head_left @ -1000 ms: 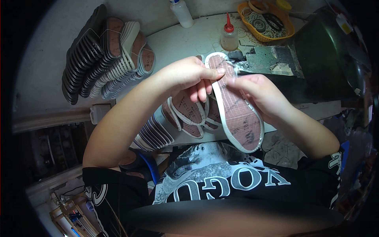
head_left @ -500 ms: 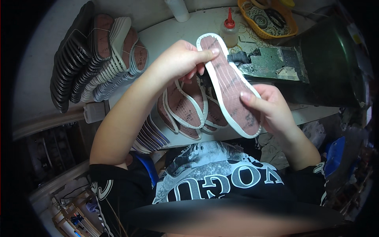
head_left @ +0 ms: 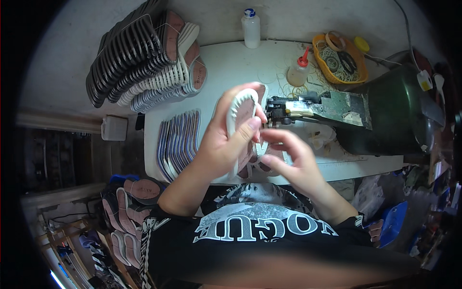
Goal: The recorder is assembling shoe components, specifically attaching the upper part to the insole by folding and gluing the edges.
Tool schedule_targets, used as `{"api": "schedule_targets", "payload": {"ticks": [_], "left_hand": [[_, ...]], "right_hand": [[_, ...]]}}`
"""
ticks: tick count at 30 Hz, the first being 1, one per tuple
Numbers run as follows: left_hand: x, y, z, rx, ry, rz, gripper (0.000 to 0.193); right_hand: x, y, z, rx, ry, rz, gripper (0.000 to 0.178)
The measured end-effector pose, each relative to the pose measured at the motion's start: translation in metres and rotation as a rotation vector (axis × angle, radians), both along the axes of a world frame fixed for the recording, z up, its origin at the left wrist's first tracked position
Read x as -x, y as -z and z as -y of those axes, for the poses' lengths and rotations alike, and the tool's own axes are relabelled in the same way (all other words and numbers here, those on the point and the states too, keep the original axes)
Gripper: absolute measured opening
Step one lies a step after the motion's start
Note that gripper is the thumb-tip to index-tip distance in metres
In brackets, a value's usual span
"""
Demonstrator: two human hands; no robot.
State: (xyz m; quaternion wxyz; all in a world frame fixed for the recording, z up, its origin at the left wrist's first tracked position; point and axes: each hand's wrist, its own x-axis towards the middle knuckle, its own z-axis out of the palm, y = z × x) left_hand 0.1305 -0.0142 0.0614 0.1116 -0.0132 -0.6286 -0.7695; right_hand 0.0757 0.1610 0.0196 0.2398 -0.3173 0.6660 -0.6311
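My left hand (head_left: 226, 137) grips a shoe insole (head_left: 243, 111) with a white wrapped edge and a brownish-pink face, tilted up steeply with its thumb across that face. Just to its right is my right hand (head_left: 293, 156), thumb and forefinger apart, the other fingers partly hidden. Whether its fingertips touch the insole I cannot tell. More white-edged insoles (head_left: 275, 155) lie on the table beneath the hands, mostly covered by them. Right behind the hands is the metal head of a green machine (head_left: 346, 108).
Bundled insoles (head_left: 132, 53), black, white and grey, are stacked at the back left. A row of thin insoles (head_left: 178, 142) stands on the white table (head_left: 226, 58). Behind are a white bottle (head_left: 251, 31), a red-tipped bottle (head_left: 298, 72) and a yellow basket (head_left: 353, 79). More insoles (head_left: 127, 212) lie lower left.
The insole has swung from lying face-up between both hands to standing steeply in my left hand. My right hand has let go of its lower end and moved left. The view has shifted.
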Motion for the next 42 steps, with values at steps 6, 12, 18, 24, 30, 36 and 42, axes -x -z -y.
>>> {"api": "schedule_targets", "payload": {"ticks": [6, 12, 18, 24, 30, 36, 42], "left_hand": [[-0.021, -0.002, -0.014, 0.468, -0.125, -0.055, 0.05], [-0.03, 0.001, -0.011, 0.81, -0.177, -0.225, 0.057], [-0.033, 0.009, 0.006, 0.08, -0.177, 0.147, 0.05], [-0.063, 0.104, 0.085, 1.389, -0.581, 0.409, 0.059], [-0.094, 0.108, 0.05, 1.422, -0.572, 0.613, 0.054], [-0.09, 0.105, 0.062, 1.572, -0.506, 0.548, 0.017], [-0.093, 0.097, 0.07, 1.353, -0.618, 0.413, 0.015]], "right_hand": [[-0.005, -0.036, -0.003, 0.217, 0.012, 0.075, 0.036], [-0.008, -0.026, 0.008, 0.246, -0.08, 0.233, 0.049], [-0.026, 0.017, 0.02, -0.113, -0.434, 0.157, 0.047], [-0.017, 0.043, 0.055, -0.098, 0.185, -0.74, 0.035], [-0.011, 0.019, 0.025, 0.286, -0.133, 0.947, 0.027], [-0.012, 0.003, 0.024, 0.452, -0.259, 1.177, 0.023], [-0.015, 0.008, 0.018, 0.705, -0.366, 1.255, 0.029]]}}
